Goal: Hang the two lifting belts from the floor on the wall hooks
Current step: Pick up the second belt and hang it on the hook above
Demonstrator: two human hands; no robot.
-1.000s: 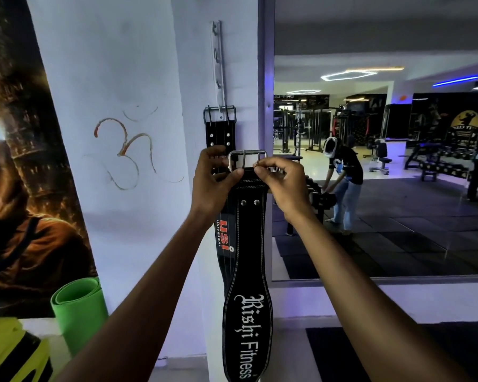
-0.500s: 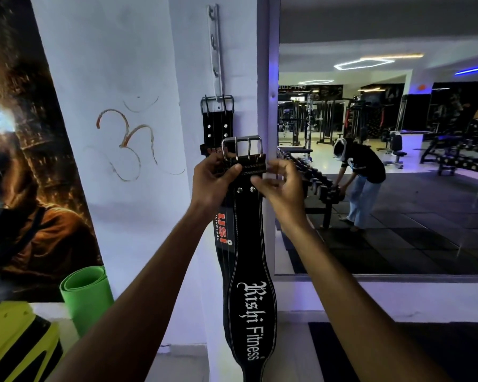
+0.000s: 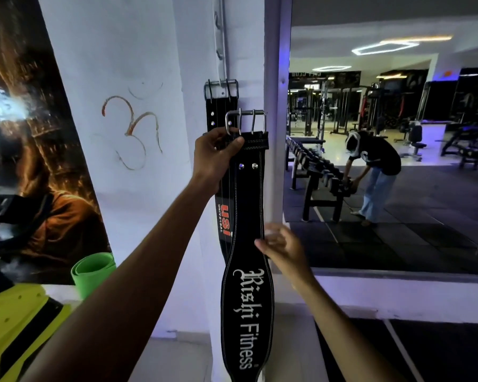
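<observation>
A black lifting belt with red "USI" lettering (image 3: pixel 224 216) hangs by its steel buckle from a hook of the metal hook rail (image 3: pixel 220 37) on the white pillar. In front of it I hold a second black belt marked "Rishi Fitness" (image 3: pixel 247 312). My left hand (image 3: pixel 214 158) grips this belt just below its steel buckle (image 3: pixel 245 122), which sits below and to the right of the hung belt's buckle. My right hand (image 3: pixel 283 245) is lower down, fingers apart, at the right edge of the belt's narrow part, blurred.
A large mirror (image 3: pixel 398 161) fills the wall to the right and shows a person bent over a dumbbell rack. A poster (image 3: pixel 33 161) covers the wall to the left. A rolled green mat (image 3: pixel 93 271) and a yellow-green object (image 3: pixel 17 321) lie at lower left.
My right hand let go of the buckle and dropped to the belt's mid part. My left hand raised the buckle a little, nearer the hung belt's buckle.
</observation>
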